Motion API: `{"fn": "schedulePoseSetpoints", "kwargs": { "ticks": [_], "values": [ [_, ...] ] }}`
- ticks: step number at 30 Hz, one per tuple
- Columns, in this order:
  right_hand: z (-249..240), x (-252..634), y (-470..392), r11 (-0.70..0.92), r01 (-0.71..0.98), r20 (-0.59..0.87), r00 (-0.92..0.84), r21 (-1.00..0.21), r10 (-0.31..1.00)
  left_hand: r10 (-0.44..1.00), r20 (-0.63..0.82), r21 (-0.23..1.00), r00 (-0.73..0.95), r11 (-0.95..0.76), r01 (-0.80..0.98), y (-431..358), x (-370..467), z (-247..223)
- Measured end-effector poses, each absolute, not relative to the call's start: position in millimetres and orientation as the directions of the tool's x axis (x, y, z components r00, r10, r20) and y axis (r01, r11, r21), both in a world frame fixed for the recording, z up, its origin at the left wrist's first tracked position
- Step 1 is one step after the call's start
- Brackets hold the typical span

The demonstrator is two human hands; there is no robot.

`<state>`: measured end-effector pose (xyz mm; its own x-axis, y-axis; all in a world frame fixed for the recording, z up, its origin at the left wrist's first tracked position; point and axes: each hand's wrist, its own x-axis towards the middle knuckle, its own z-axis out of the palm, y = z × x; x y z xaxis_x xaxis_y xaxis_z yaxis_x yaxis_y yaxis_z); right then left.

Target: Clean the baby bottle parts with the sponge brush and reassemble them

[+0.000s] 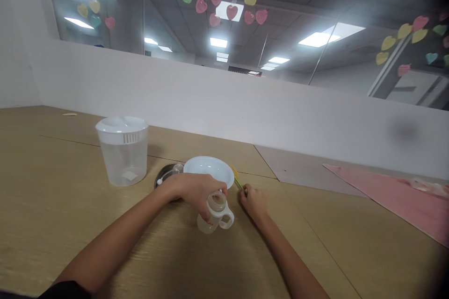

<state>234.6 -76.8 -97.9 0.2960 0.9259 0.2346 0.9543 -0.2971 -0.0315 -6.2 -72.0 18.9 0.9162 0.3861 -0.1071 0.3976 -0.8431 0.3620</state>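
Wood-grain tabletop (52,201); left of frame, tapered translucent plastic tub (122,163). Centre: glossy white bowl (210,164); round metal dish (163,172); clear handled bottle (206,227), open-mouthed, gripped by left hand (195,189); slim green, yellow-tipped utensil (239,183) pinched in right hand (255,203); clear domed piece (177,168) at the dish. Uncapping appears done; refitting, undone.

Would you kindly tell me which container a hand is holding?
The handled bottle, in the left hand; the bucket, white bowl and metal dish aren't held.
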Motion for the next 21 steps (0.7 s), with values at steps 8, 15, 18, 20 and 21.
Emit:
{"fn": "schedulePoseSetpoints", "kwargs": {
  "ticks": [8,15,18,20,21],
  "values": [
    [-100,233,-77,-0.274,0.961,0.193,0.273,-0.024,0.942,0.492,-0.132,0.228,0.861,-0.830,0.509,-71,7,1],
    [-102,231,-77,-0.243,0.970,0.212,0.242,-0.022,0.947,0.579,-0.104,0.152,0.809,-0.795,0.588,-66,12,-12],
    [-100,228,-80,-0.233,0.972,0.237,0.231,-0.021,0.944,0.603,-0.108,0.140,0.790,-0.778,0.613,-63,11,-12],
    [-98,225,-82,-0.224,0.973,0.304,0.228,-0.049,0.925,0.603,-0.121,0.155,0.788,-0.773,0.615,-58,7,-8],
    [-97,224,-83,-0.205,0.976,0.355,0.220,-0.079,0.909,0.591,-0.122,0.184,0.797,-0.776,0.603,-53,4,-6]
  ]
}}
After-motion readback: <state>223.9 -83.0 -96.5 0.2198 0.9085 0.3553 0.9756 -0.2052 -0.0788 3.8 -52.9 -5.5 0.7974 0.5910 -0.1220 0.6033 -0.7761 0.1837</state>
